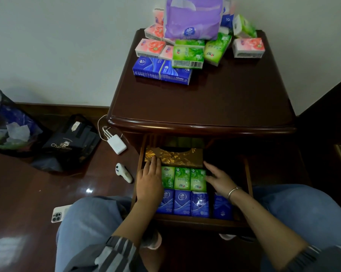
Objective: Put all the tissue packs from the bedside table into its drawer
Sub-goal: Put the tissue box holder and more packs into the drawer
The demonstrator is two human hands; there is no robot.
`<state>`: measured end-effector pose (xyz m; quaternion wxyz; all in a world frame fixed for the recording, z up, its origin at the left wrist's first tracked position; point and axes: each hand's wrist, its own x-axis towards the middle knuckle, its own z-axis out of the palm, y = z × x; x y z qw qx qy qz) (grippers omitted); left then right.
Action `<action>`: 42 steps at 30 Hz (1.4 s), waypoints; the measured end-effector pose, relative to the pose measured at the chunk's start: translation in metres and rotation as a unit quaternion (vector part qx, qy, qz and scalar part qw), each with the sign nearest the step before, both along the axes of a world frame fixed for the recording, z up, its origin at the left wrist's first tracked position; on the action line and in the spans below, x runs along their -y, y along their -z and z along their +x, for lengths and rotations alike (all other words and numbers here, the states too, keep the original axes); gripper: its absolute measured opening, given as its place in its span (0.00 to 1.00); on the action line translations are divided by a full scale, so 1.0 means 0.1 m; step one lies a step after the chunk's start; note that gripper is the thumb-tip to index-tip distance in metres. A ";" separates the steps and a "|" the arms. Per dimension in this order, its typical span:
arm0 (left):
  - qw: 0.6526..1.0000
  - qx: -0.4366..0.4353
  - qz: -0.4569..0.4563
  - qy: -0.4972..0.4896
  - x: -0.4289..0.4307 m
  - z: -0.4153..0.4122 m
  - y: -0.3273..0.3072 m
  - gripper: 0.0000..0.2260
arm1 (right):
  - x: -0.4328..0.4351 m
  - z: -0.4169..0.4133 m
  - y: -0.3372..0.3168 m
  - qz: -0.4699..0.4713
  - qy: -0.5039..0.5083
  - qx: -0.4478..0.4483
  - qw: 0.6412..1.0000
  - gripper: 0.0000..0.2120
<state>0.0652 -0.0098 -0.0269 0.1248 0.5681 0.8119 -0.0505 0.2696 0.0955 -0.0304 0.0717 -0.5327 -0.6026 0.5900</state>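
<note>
wall (pixel 48 46): plain white | floor (pixel 18 183): dark glossy wood, reflecting light | baseboard (pixel 63 107): dark

At the back of the dark wooden bedside table (pixel 201 103), pink tissue packs (pixel 150 47), green tissue packs (pixel 187 55) and blue tissue packs (pixel 161 69) are heaped around a large purple pack (pixel 193 16), which is stood upright. The drawer (pixel 195 222) below is pulled open. In it a row of three green packs (pixel 182 178) is laid side by side. A row of three blue packs (pixel 182 202) is set in front, and a fourth blue pack (pixel 221 208) is kept apart at the right.
</note>
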 end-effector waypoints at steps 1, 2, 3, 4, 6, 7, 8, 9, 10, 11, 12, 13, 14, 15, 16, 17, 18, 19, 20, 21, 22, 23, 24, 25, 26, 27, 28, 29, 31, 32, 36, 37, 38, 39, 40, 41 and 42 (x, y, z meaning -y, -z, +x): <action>1.000 0.005 0.001 0.002 0.02 0.00 0.00 0.31 | -0.02 0.07 -0.04 0.030 -0.008 0.017 0.999 0.25; 1.000 0.008 0.004 0.002 0.05 0.00 -0.01 0.31 | -0.04 0.14 -0.08 0.066 -0.020 0.043 0.997 0.24; 1.000 0.008 0.008 0.003 0.06 0.01 -0.02 0.31 | -0.06 0.24 -0.11 0.101 -0.039 0.074 0.991 0.23; 1.000 0.008 0.013 0.008 0.06 0.04 -0.04 0.30 | -0.07 0.33 -0.13 0.129 -0.065 0.108 0.984 0.24; 0.998 0.019 0.032 0.043 0.03 0.18 -0.06 0.28 | -0.05 0.48 -0.15 0.156 -0.125 0.176 0.964 0.25; 0.996 0.029 0.043 0.075 0.00 0.29 -0.07 0.26 | -0.03 0.52 -0.14 0.162 -0.152 0.207 0.953 0.25; 0.991 0.044 0.050 0.112 -0.01 0.41 -0.08 0.25 | 0.00 0.55 -0.13 0.168 -0.173 0.231 0.943 0.26; 0.986 0.062 0.050 0.149 -0.02 0.53 -0.08 0.23 | 0.02 0.57 -0.12 0.173 -0.188 0.246 0.935 0.27; 0.979 0.080 0.039 0.184 -0.02 0.64 -0.07 0.22 | 0.04 0.58 -0.10 0.174 -0.201 0.256 0.930 0.27; 0.972 0.093 0.019 0.213 -0.01 0.72 -0.05 0.21 | 0.05 0.58 -0.08 0.174 -0.211 0.262 0.925 0.27; 0.968 0.102 -0.006 0.231 0.01 0.77 -0.02 0.21 | 0.05 0.57 -0.06 0.173 -0.222 0.268 0.921 0.27; 0.965 0.108 -0.033 0.236 0.02 0.78 0.01 0.21 | 0.04 0.56 -0.05 0.173 -0.235 0.276 0.916 0.27; 0.965 0.113 -0.060 0.227 0.04 0.76 0.03 0.22 | 0.03 0.55 -0.03 0.174 -0.248 0.287 0.909 0.27; 0.966 0.121 -0.086 0.212 0.05 0.72 0.06 0.23 | 0.01 0.53 -0.02 0.176 -0.260 0.301 0.901 0.28; 0.966 0.131 -0.110 0.195 0.07 0.68 0.07 0.24 | -0.01 0.52 0.00 0.178 -0.270 0.316 0.892 0.29; 0.964 0.145 -0.131 0.181 0.08 0.64 0.09 0.25 | -0.03 0.50 0.02 0.176 -0.280 0.333 0.883 0.30; 0.962 0.159 -0.145 0.170 0.09 0.62 0.10 0.25 | -0.04 0.48 0.04 0.173 -0.292 0.352 0.873 0.32; 0.960 0.169 -0.152 0.162 0.09 0.60 0.11 0.25 | -0.06 0.45 0.06 0.172 -0.305 0.373 0.859 0.34; 0.959 0.174 -0.156 0.158 0.09 0.60 0.12 0.25 | -0.09 0.43 0.07 0.174 -0.322 0.395 0.843 0.36; 0.959 0.176 -0.159 0.156 0.09 0.60 0.12 0.26 | -0.11 0.41 0.07 0.179 -0.341 0.415 0.824 0.37; 0.958 0.178 -0.161 0.155 0.09 0.60 0.12 0.26 | -0.14 0.38 0.08 0.185 -0.362 0.432 0.805 0.37; 0.958 0.180 -0.161 0.153 0.09 0.61 0.13 0.26 | -0.17 0.36 0.08 0.193 -0.381 0.442 0.789 0.36; 0.958 0.184 -0.159 0.150 0.10 0.60 0.13 0.26 | -0.20 0.34 0.07 0.198 -0.396 0.448 0.777 0.36; 0.958 0.188 -0.158 0.147 0.10 0.60 0.14 0.27 | -0.23 0.33 0.07 0.198 -0.404 0.450 0.772 0.36; 0.958 0.192 -0.156 0.145 0.10 0.60 0.14 0.27 | -0.25 0.32 0.06 0.193 -0.406 0.448 0.773 0.37; 0.958 0.197 -0.155 0.143 0.11 0.59 0.14 0.27 | -0.27 0.32 0.06 0.189 -0.404 0.443 0.778 0.38; 0.957 0.201 -0.154 0.142 0.11 0.59 0.15 0.27 | -0.28 0.32 0.06 0.187 -0.401 0.435 0.784 0.39; 0.957 0.204 -0.153 0.141 0.12 0.59 0.16 0.27 | -0.28 0.33 0.06 0.188 -0.395 0.428 0.791 0.39; 0.956 0.210 -0.148 0.140 0.12 0.59 0.18 0.27 | -0.26 0.34 0.05 0.194 -0.378 0.420 0.802 0.38; 0.956 0.212 -0.146 0.139 0.12 0.59 0.18 0.28 | -0.25 0.34 0.05 0.199 -0.371 0.416 0.806 0.38; 0.956 0.213 -0.144 0.139 0.12 0.59 0.19 0.28 | -0.23 0.32 0.06 0.201 -0.355 0.408 0.817 0.38; 0.956 0.214 -0.144 0.138 0.12 0.59 0.20 0.28 | -0.24 0.32 0.05 0.194 -0.351 0.407 0.821 0.40; 0.956 0.215 -0.144 0.137 0.11 0.58 0.20 0.28 | -0.26 0.31 0.05 0.181 -0.353 0.405 0.824 0.41; 0.956 0.216 -0.143 0.136 0.11 0.58 0.20 0.28 | -0.28 0.31 0.04 0.163 -0.359 0.399 0.828 0.42; 0.956 0.216 -0.142 0.135 0.10 0.58 0.20 0.28 | -0.30 0.31 0.03 0.144 -0.368 0.392 0.831 0.41; 0.956 0.217 -0.141 0.135 0.10 0.58 0.20 0.28 | -0.31 0.31 0.02 0.132 -0.377 0.386 0.831 0.39; 0.956 0.219 -0.140 0.134 0.10 0.58 0.20 0.28 | -0.31 0.32 0.01 0.131 -0.386 0.385 0.828 0.36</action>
